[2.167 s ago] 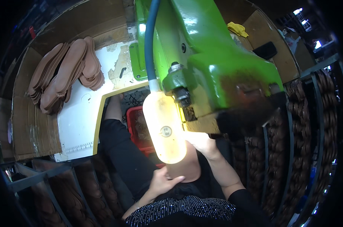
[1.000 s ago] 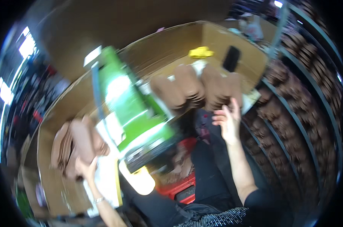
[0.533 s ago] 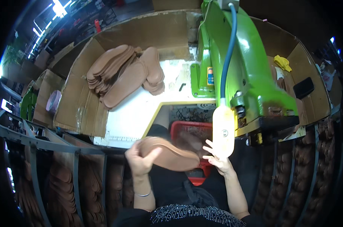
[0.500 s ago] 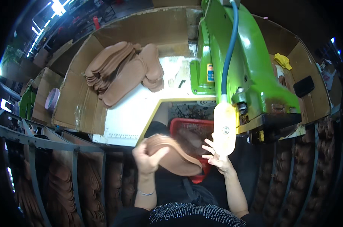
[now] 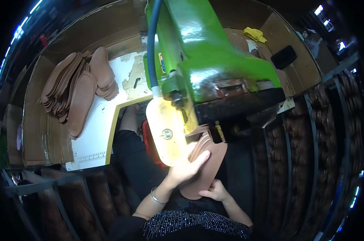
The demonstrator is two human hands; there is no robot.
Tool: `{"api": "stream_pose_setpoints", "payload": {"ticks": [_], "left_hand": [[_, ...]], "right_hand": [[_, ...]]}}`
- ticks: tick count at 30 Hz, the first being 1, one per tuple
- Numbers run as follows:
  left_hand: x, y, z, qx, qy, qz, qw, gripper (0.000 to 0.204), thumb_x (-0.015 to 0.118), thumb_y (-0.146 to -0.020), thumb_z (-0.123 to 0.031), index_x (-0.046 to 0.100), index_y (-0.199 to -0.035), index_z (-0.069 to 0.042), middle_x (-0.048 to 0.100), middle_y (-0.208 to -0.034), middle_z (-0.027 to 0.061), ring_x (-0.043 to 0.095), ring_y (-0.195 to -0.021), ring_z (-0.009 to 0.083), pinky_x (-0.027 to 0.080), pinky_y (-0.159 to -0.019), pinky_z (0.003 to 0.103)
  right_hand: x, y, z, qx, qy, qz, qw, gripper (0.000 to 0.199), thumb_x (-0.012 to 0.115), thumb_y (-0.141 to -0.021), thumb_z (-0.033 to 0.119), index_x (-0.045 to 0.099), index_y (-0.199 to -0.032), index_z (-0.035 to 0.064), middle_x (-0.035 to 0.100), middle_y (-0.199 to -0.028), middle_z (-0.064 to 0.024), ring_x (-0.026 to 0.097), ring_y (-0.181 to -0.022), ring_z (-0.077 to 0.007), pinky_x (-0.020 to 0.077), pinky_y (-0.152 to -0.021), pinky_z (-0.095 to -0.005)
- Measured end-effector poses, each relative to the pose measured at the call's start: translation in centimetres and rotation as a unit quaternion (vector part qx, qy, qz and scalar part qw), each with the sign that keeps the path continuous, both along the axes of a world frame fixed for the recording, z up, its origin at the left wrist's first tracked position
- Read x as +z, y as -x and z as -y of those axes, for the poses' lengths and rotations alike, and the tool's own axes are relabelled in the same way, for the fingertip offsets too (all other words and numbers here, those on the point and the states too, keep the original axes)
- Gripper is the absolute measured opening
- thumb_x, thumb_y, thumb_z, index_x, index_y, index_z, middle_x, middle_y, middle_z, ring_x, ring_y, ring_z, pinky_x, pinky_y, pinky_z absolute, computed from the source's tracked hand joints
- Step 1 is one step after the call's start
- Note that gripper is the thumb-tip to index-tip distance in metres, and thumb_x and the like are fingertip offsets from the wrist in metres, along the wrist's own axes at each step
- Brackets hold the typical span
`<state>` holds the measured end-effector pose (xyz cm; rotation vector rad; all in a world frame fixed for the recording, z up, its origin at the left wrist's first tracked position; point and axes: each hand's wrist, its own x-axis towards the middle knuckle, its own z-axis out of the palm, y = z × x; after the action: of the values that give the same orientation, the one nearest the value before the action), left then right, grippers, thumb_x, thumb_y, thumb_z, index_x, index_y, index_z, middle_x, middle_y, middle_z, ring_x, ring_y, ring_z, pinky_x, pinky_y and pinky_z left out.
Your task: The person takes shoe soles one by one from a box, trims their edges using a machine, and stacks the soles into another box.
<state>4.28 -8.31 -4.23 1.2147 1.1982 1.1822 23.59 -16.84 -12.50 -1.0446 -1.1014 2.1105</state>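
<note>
A small stack of brown insoles point(image 5: 214, 160) is held aslant, its upper end close under the black head of a green machine point(image 5: 218, 80). My left hand point(image 5: 184, 170), wearing a silver bangle, grips the stack's left side, the thumb lying over the top insole. A bright white lamp point(image 5: 164, 140) on a blue tube partly hides those fingers. At the lower end, my right hand point(image 5: 218, 191) pinches the insoles' edge between thumb and fingers. Whether the upper end touches the machine is hidden.
Brown insoles point(image 5: 83, 96) lie heaped on the white worktop point(image 5: 97, 134) inside a cardboard surround point(image 5: 49, 140). A red bin point(image 5: 149, 146) shows below. Racks of brown insoles point(image 5: 298, 152) flank both sides. A yellow cloth point(image 5: 255, 34) and a black phone-like slab point(image 5: 283, 57) are at the far right.
My view has swung to the right. The insole stack has gone from beside the lamp's left to under the machine head. My right hand, formerly empty with spread fingers, now grips the stack.
</note>
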Motion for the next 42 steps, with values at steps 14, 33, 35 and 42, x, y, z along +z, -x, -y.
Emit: {"api": "stream_pose_setpoints", "payload": {"ticks": [14,33,35,42], "left_hand": [[-2.3,0.9,1.2,0.107,-0.038,0.087,0.99,0.017,0.064,-0.078,0.0,0.06,-0.095,0.002,0.063,-0.086,0.0024,0.057,-0.072,0.0074,0.047,-0.066,0.021],[0.7,8.0,1.4,0.108,-0.056,0.105,0.987,0.025,0.06,-0.078,-0.002,0.059,-0.099,0.011,0.066,-0.091,0.0128,0.063,-0.082,0.0146,0.049,-0.074,0.024],[0.6,8.9,2.3,0.143,-0.008,0.16,0.977,0.023,0.059,-0.078,0.0,0.06,-0.098,0.011,0.066,-0.09,0.0128,0.063,-0.082,0.0143,0.049,-0.075,0.024],[-0.6,11.4,6.9,0.208,0.055,0.151,0.965,0.026,0.063,-0.077,-0.007,0.058,-0.096,0.01,0.065,-0.087,0.0115,0.06,-0.078,0.0125,0.046,-0.074,0.023]], "right_hand": [[5.3,-6.9,-3.8,-0.26,-0.109,0.078,0.956,0.022,0.069,-0.066,0.008,0.053,-0.08,0.0023,0.06,-0.078,-0.0062,0.056,-0.069,-0.0097,0.0469,-0.065,-0.0231],[8.6,-1.1,-19.2,-0.237,-0.128,-0.142,0.952,0.05,0.064,-0.073,0.002,0.045,-0.119,-0.0016,0.059,-0.107,-0.0106,0.058,-0.096,-0.0182,0.0464,-0.087,-0.0298],[8.2,1.0,-20.0,-0.224,-0.125,-0.156,0.954,0.05,0.065,-0.074,0.002,0.045,-0.12,-0.0012,0.059,-0.107,-0.0106,0.058,-0.097,-0.0187,0.0467,-0.087,-0.0306],[6.0,4.8,-17.5,-0.179,-0.106,-0.207,0.956,0.049,0.066,-0.076,0.003,0.047,-0.121,0.0003,0.059,-0.11,-0.0107,0.058,-0.099,-0.0206,0.0476,-0.088,-0.0333]]}}
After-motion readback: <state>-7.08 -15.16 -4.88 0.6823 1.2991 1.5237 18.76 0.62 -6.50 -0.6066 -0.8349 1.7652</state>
